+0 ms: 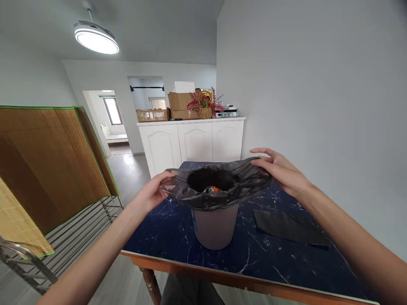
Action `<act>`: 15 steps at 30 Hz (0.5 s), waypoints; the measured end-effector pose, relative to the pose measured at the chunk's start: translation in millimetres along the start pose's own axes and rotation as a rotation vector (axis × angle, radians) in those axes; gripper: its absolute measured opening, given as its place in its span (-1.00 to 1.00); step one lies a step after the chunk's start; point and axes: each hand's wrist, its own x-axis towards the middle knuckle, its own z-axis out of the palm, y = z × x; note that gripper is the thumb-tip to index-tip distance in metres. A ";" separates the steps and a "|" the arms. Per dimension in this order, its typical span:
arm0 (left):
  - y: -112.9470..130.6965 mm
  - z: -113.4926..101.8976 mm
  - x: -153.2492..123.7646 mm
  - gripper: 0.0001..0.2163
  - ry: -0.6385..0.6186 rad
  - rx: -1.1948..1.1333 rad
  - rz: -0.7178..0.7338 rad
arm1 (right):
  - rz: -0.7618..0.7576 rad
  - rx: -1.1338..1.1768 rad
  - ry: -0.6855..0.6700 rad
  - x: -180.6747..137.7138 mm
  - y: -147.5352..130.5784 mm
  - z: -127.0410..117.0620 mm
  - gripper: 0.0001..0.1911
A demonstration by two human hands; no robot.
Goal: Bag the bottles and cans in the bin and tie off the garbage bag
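Black bin bag (pixel 219 200) lines a plastic bin (pixel 216 231) upright on the blue marbled surface (pixel 168 233). Left hand (pixel 155 190) pinches the bag's flared edge between thumb and fingers; right hand (pixel 281 169) grips the opposite edge, one digit over the film, others under it, an upper finger lifted clear. Likely reason for two-sided hold: outward tension keeps the mouth wide and the cuff outside the rim, while the bin carries the weight. Folded black plastic sheet (pixel 289 228) lies to the right, clear of the bin.

Hard to make out: bin's rim, covered by the cuff. Inside, a silver-and-orange can (pixel 210 189) shows only its upper part; depth dark, other contents uncertain. Right underside fingers blurred through film. Label at bin's left side mostly turned away, unreadable.
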 end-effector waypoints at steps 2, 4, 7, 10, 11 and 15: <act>15.2 8.3 -3.7 -0.76 0.023 -0.004 0.126 | -0.145 -0.118 0.093 3.2 -6.4 -4.3 -0.54; 25.8 18.5 -5.9 -0.73 0.041 -0.001 0.259 | -0.238 -0.250 0.198 3.5 -10.2 -9.7 -0.60; 33.0 27.9 -7.2 -0.70 0.088 -0.002 0.421 | -0.283 -0.457 0.319 -3.1 -11.9 -20.0 -0.68; 32.1 23.3 -10.3 -0.71 0.181 0.030 0.557 | -0.298 -0.679 0.366 -19.2 -9.1 -32.0 -0.76; 30.2 19.4 -12.7 -0.71 0.215 0.059 0.603 | -0.298 -0.734 0.371 -26.7 -6.8 -35.6 -0.77; 15.6 2.5 -28.8 -0.72 0.327 0.143 0.793 | -0.279 -0.712 0.399 -61.8 11.1 -45.4 -0.63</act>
